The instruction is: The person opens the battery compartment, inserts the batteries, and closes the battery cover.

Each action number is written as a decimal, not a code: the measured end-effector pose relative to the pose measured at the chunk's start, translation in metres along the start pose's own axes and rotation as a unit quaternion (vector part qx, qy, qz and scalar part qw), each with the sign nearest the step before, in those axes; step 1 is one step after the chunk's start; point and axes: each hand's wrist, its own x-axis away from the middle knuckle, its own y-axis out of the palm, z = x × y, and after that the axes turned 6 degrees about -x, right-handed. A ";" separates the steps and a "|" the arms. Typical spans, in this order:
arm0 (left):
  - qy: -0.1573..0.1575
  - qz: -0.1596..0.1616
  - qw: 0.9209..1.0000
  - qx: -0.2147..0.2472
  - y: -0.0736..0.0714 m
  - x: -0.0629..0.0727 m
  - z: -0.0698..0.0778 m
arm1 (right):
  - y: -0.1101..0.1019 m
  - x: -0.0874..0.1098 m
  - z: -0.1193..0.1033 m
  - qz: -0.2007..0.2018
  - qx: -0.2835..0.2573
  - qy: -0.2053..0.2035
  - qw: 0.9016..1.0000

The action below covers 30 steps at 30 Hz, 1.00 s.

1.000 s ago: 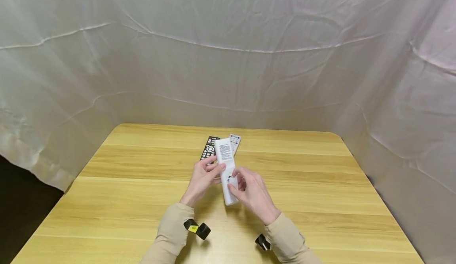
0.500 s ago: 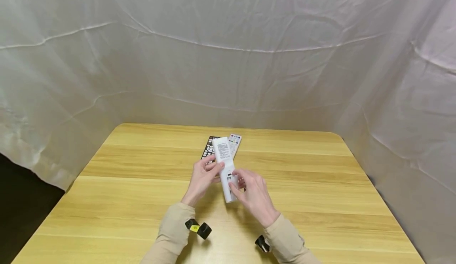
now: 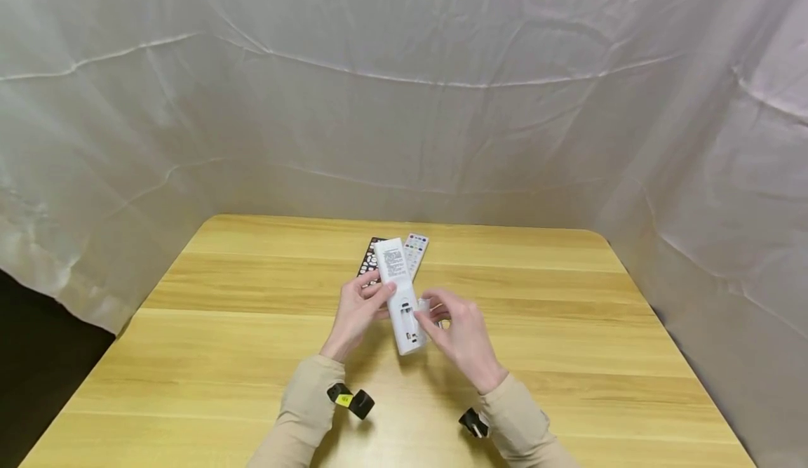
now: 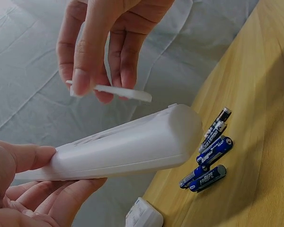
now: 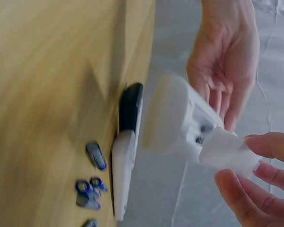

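My left hand grips a white remote control by its sides, back face up, above the table. Its battery compartment is uncovered, and metal contacts show inside. Between thumb and fingers, my right hand pinches the white battery cover, which is off the remote and just to its right. In the left wrist view the cover hovers over the remote's back, with a gap between them.
On the wooden table lie a black remote and another white remote, partly behind the held one. Several blue and black batteries lie on the tabletop beneath the hands. Pale cloth hangs around the table.
The battery cover has come away from the remote, carried right by my right hand, and the compartment now shows. The left hand and remote have shifted only slightly.
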 end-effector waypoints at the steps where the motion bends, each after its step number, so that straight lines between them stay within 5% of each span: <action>1: -0.001 0.000 1.000 0.000 0.000 0.000 0.000 | -0.002 -0.001 0.001 0.003 0.000 0.000 1.000; 21: -0.013 0.000 1.000 0.004 -0.002 0.000 0.002 | -0.047 -0.011 0.033 0.056 0.070 0.031 0.995; 30: -0.014 0.004 1.000 0.003 -0.003 0.000 0.003 | -0.062 -0.011 0.050 0.036 0.119 0.063 0.990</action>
